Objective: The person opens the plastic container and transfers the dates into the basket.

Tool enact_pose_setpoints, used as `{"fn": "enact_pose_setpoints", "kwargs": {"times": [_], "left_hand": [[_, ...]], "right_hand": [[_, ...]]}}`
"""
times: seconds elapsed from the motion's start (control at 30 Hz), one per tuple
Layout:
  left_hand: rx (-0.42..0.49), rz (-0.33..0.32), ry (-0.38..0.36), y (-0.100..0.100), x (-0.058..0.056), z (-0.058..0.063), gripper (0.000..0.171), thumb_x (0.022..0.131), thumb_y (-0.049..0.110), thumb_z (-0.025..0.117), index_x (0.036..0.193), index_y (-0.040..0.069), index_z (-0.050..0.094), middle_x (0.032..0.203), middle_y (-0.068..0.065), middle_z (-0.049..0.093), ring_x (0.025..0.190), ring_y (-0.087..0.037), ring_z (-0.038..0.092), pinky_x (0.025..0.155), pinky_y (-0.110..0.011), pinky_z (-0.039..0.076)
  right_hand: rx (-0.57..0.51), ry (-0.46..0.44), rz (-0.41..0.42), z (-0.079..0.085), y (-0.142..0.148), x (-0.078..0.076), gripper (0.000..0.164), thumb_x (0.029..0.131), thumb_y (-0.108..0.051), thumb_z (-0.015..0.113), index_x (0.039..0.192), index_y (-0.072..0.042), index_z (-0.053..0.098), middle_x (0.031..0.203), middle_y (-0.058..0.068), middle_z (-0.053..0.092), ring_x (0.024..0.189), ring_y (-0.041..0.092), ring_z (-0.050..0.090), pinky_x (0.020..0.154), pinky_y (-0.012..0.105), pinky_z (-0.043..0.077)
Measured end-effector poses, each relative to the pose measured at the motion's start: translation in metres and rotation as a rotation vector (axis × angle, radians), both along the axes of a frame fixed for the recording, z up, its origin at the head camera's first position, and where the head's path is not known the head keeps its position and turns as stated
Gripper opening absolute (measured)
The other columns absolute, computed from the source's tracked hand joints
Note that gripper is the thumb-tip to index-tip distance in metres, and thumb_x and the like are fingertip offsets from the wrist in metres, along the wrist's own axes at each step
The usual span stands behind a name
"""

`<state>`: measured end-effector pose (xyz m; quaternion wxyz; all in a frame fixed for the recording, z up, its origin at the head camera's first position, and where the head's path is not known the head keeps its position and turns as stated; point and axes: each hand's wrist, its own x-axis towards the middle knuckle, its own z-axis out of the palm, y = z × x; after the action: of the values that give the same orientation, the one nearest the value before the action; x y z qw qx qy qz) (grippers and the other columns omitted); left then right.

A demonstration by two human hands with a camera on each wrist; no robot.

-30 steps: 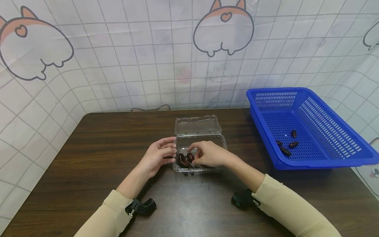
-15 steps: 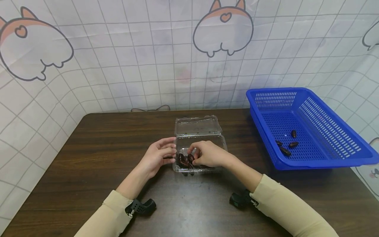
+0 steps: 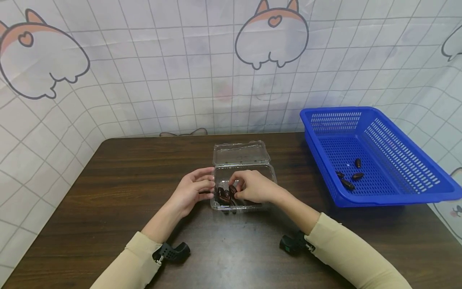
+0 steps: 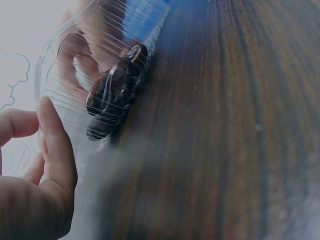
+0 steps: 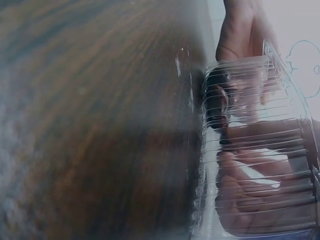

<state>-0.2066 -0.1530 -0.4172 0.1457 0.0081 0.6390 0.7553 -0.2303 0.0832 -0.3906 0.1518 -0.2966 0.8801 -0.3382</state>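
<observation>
Pinching a date (image 3: 232, 190) left of its palm, long axis roughly near-to-far, your right hand (image 3: 254, 187) is nearer; your left hand (image 3: 192, 190) touches the container (image 3: 224, 172), fingers extended.

A white gridded backdrop (image 3: 162, 88) with cartoon prints (image 3: 272, 40) rose beyond the far edge of the brown wood-grained worktop (image 3: 126, 180).
</observation>
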Motion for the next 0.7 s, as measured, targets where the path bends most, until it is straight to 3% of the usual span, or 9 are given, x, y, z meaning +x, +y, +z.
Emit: {"fn": "enact_pose_setpoints", "kwargs": {"times": [0.37,0.7], "left_hand": [[-0.002,-0.004,-0.001,0.000,0.000,0.001,0.050,0.100,-0.002,0.060,0.148,-0.001,0.048,0.109,-0.010,0.059,0.080,-0.016,0.061,0.069,-0.028,0.059],[-0.004,-0.001,-0.001,-0.001,0.000,0.001,0.049,0.100,-0.002,0.060,0.148,-0.001,0.048,0.109,-0.010,0.060,0.080,-0.015,0.062,0.069,-0.028,0.059]], "right_hand": [[-0.036,0.010,-0.013,0.005,0.004,0.001,0.032,0.090,-0.006,0.076,0.120,-0.009,0.068,0.089,-0.001,0.066,0.070,0.013,0.063,0.063,0.030,0.052],[-0.081,0.030,-0.013,0.014,0.012,0.005,0.031,0.091,-0.008,0.075,0.121,-0.011,0.068,0.090,-0.002,0.067,0.080,0.012,0.068,0.070,0.033,0.056]]}}
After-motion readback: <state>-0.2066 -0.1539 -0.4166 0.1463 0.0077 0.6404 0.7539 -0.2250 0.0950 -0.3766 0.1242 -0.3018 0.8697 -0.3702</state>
